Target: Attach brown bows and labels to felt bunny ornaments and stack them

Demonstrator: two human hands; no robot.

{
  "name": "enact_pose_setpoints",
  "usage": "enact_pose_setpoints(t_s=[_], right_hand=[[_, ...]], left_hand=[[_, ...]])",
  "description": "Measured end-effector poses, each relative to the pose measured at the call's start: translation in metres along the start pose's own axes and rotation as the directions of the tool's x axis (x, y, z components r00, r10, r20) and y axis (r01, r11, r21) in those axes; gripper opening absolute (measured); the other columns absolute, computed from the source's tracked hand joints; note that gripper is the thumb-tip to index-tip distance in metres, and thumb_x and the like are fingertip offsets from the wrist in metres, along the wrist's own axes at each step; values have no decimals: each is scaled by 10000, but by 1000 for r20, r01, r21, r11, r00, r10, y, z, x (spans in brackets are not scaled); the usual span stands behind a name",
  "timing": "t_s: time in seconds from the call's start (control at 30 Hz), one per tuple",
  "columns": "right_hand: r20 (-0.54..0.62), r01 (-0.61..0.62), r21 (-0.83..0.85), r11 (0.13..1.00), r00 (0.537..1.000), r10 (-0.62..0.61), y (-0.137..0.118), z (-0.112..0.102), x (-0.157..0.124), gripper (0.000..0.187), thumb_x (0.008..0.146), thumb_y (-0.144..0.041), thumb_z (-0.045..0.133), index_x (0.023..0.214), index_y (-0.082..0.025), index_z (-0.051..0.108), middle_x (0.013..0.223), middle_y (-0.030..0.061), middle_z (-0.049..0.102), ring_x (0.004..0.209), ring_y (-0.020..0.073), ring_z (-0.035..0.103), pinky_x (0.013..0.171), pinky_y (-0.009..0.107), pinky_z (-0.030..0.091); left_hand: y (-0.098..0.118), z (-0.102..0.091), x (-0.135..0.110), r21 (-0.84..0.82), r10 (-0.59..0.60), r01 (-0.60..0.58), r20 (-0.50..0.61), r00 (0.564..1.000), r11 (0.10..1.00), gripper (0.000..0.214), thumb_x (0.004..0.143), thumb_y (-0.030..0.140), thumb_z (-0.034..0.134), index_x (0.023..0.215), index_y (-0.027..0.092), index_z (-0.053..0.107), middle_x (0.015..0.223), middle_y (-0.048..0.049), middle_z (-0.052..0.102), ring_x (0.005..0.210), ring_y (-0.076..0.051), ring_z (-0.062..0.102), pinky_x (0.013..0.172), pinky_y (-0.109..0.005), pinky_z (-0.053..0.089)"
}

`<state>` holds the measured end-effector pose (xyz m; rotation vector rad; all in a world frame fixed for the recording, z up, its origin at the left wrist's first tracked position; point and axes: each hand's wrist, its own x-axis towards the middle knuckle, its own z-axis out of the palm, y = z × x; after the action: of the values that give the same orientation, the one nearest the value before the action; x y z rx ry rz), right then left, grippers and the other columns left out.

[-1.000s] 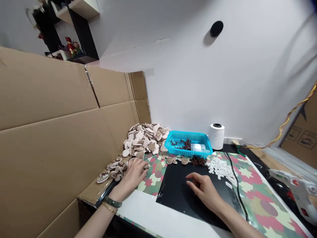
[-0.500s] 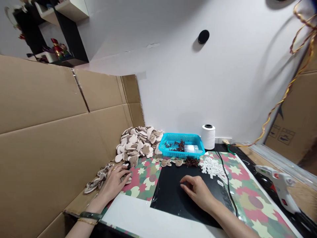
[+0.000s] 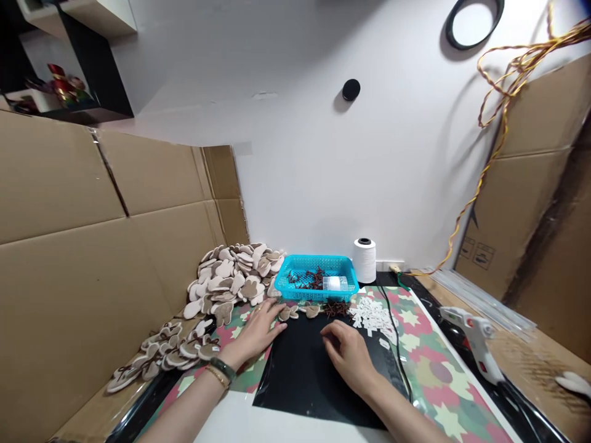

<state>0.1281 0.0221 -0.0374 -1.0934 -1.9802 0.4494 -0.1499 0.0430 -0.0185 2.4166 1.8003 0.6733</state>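
Note:
My left hand (image 3: 261, 329) reaches over the camouflage-patterned sheet with its fingers stretched out and apart. Its fingertips are beside a brown-and-white bear-shaped plush piece (image 3: 287, 313), and whether they touch it is hard to tell. Another plush piece (image 3: 311, 311) lies just to the right. Over the black mat (image 3: 300, 369) my right hand (image 3: 348, 357) is loosely curled, thumb near the index finger, with nothing visible in it. Beyond it are dark brown bows (image 3: 338, 309) and a heap of small white tags (image 3: 372, 317).
A big pile of plush pieces (image 3: 235, 277) leans toward the cardboard wall (image 3: 161, 246). Pieces with brown bows (image 3: 184, 351) lie at left. A blue basket (image 3: 318, 295) and thread cone (image 3: 364, 261) stand behind. A black cable (image 3: 398, 344) and glue gun (image 3: 475, 338) are at right.
My left hand has moved right, from the finished-looking pieces at left to the plush pieces behind the mat. My right hand stays curled over the mat. The view has turned right.

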Motion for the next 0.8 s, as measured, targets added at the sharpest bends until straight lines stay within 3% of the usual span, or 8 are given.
enact_pose_setpoints(t_s=[0.07, 0.17, 0.3, 0.4, 0.5, 0.6, 0.7, 0.8], right_hand=[[13, 26, -14, 1000, 1000, -26, -2, -2, -1, 191, 838, -86, 560, 923, -200, 687, 935, 60, 665, 871, 212, 640, 749, 290, 470], [63, 44, -41, 998, 997, -42, -6, -4, -2, 219, 813, -62, 606, 959, -200, 693, 1037, 75, 659, 994, 237, 602, 851, 322, 486], [163, 75, -176, 982, 986, -46, -16, 3, 12, 298, 834, -115, 644, 1113, -197, 712, 1201, 98, 661, 1119, 285, 558, 968, 389, 463], [240, 137, -373, 917, 970, -47, -25, 17, 37, 417, 855, -139, 612, 1267, -160, 672, 1354, 156, 615, 1224, 350, 512, 1037, 473, 412], [294, 144, -508, 849, 956, 14, -31, 35, 62, 430, 877, -152, 578, 1298, -114, 658, 1296, 221, 643, 1206, 386, 526, 1025, 525, 391], [336, 156, -507, 848, 942, 27, -34, 49, 72, 406, 906, -208, 570, 1293, -140, 673, 1244, 203, 672, 1174, 380, 548, 994, 519, 399], [379, 218, -449, 867, 924, -36, -35, 49, 65, 437, 916, -235, 580, 1347, -205, 646, 1291, 152, 655, 1180, 351, 540, 997, 493, 389], [396, 272, -444, 854, 914, -86, -33, 37, 47, 455, 942, -239, 569, 1395, -219, 611, 1258, 152, 648, 1148, 333, 541, 974, 475, 392]], left_hand=[[-1, 4, 0, -21, 26, -26, 19, 999, 999, 398, 990, 411, 556, 1359, 282, 626, 1350, -115, 582, 1271, -322, 561, 1075, -506, 463], [-3, 6, -5, -83, 66, -69, -36, 997, 994, 332, 1031, 434, 482, 1261, 285, 670, 1187, -87, 612, 1147, -278, 594, 1008, -456, 493], [-2, 9, -9, -147, 83, -94, -76, 994, 985, 260, 1008, 399, 540, 1154, 269, 711, 1094, -80, 614, 1080, -271, 579, 941, -430, 505], [0, 11, -8, -190, 63, -81, -98, 993, 978, 191, 963, 348, 614, 1071, 249, 737, 1026, -75, 616, 1026, -267, 589, 900, -423, 519], [-1, 13, -8, -214, 94, -117, -115, 989, 970, 178, 877, 278, 719, 1050, 249, 751, 1125, -88, 641, 1092, -283, 597, 965, -463, 505], [-4, 13, -8, -267, 134, -153, -88, 987, 952, 265, 793, 195, 782, 1051, 256, 768, 1269, -95, 663, 1202, -302, 593, 1048, -495, 466], [0, 11, -9, -301, 154, -164, -57, 986, 939, 178, 726, 184, 847, 878, 234, 766, 1152, -73, 728, 1154, -296, 625, 1051, -494, 444], [13, 9, -11, -280, 178, -182, -39, 983, 943, 276, 636, 249, 937, 750, 211, 689, 962, -30, 736, 1033, -278, 641, 1017, -481, 419]])
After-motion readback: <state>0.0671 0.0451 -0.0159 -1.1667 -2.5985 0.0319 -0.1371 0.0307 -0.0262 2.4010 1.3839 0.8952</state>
